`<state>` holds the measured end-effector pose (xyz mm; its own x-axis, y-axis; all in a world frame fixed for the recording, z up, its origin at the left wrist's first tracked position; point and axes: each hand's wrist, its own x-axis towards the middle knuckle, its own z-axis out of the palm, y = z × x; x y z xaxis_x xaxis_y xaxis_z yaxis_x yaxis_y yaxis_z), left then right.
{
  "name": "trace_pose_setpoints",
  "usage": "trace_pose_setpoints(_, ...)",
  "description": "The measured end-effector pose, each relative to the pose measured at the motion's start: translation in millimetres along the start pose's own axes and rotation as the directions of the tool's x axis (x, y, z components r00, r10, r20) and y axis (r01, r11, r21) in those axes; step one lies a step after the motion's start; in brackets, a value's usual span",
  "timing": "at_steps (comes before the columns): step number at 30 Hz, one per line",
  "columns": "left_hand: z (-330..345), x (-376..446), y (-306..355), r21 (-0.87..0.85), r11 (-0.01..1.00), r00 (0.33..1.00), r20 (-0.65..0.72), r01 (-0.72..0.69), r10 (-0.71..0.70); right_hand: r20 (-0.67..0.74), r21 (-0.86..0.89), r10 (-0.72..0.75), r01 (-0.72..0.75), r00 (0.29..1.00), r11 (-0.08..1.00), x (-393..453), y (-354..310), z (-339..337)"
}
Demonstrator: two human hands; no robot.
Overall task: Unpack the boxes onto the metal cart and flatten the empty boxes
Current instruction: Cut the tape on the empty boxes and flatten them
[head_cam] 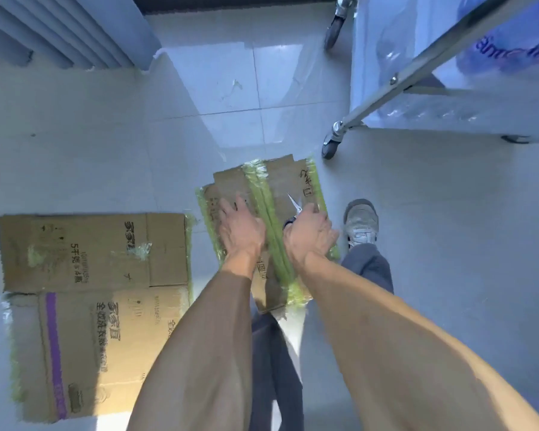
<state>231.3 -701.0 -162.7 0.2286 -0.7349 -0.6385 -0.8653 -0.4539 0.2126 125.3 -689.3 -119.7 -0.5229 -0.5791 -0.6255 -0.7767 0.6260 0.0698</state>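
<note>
A cardboard box (280, 181) sealed with green tape stands on the floor in front of me. My left hand (240, 228) presses flat on its top, left of the middle tape strip. My right hand (310, 234) grips a pair of scissors (294, 206), blades pointing away from me over the box top, right of that strip. The metal cart (395, 88) stands at the upper right, with clear-wrapped purple-labelled packs (511, 48) on its shelves.
Two flattened cardboard boxes lie on the floor to the left, one brown (91, 250) and one with a purple stripe (84, 353). The cart's caster wheels (330, 147) are just beyond the box. My shoe (361, 222) stands right of it. A curtain (59, 29) hangs at upper left.
</note>
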Motion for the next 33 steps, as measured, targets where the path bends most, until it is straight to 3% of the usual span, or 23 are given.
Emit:
trace_pose_setpoints(3,-18,-10,-2,0.168,0.958,0.972,0.018,-0.233,0.233,0.054,0.124,0.106,-0.112,0.993,0.986,-23,20,7)
trace_pose_setpoints(5,-27,-12,-2,0.239,0.916,0.946,0.060,-0.323,0.318,0.097,0.166,0.158,-0.173,0.983,0.971,-33,33,15)
trace_pose_setpoints(11,-9,-20,20,0.321,0.885,0.937,0.203,-0.337,0.283,0.270,0.189,0.380,-0.435,0.885,0.880,-32,64,38)
trace_pose_setpoints(14,20,-8,23,0.488,0.676,0.831,0.261,-0.552,0.491,0.347,0.227,0.462,-0.551,0.816,0.803,-23,82,59)
trace_pose_setpoints(16,44,-4,24,0.543,0.454,0.699,0.432,-0.706,0.569,0.382,0.247,0.473,-0.580,0.794,0.776,-19,99,83)
trace_pose_setpoints(17,57,-6,24,0.558,0.388,0.669,0.493,-0.733,0.555,0.401,0.261,0.474,-0.593,0.784,0.761,-20,109,96)
trace_pose_setpoints(21,82,-24,15,0.695,0.299,0.726,0.465,-0.654,0.507,0.462,0.301,0.452,-0.615,0.763,0.729,-34,137,122)
trace_pose_setpoints(24,72,-34,2,0.786,0.260,0.791,0.415,-0.561,0.451,0.491,0.357,0.378,-0.577,0.785,0.735,-46,146,131)
trace_pose_setpoints(27,48,-41,-20,0.814,0.308,0.842,0.356,-0.493,0.405,0.438,0.309,0.358,-0.512,0.825,0.802,-60,139,126)
trace_pose_setpoints(33,9,-61,-33,0.769,0.512,0.916,0.246,-0.383,0.317,0.380,0.339,0.279,-0.413,0.882,0.845,-81,114,106)
